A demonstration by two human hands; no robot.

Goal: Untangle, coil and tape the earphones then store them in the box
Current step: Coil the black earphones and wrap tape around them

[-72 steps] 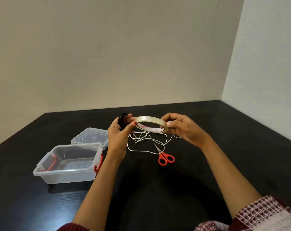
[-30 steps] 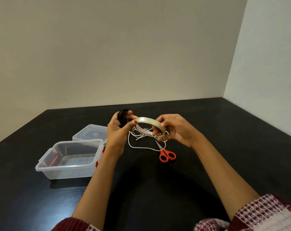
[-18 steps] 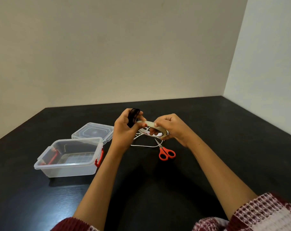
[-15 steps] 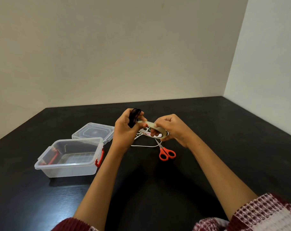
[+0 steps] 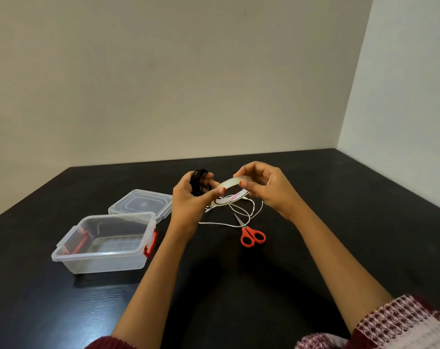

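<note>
Head view: left hand (image 5: 188, 205) grips earphone coil (image 5: 200, 181) and tape roll (image 5: 229, 184); right hand (image 5: 270, 190) now pinches the roll's top.

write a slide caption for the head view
Taping step: left hand holds coiled black earphones and, with the right hand, pinches the tape; white earphones, scissors and open box on the table

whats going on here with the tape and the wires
A person's left hand grips a coiled black earphone cord and also pinches a clear roll of tape, which the right hand holds by its far rim above the black table, probably hunting for the tape's end. A loose white earphone cable lies beside orange-handled scissors. The clear plastic box with red latches stands open, its lid behind it.
</note>
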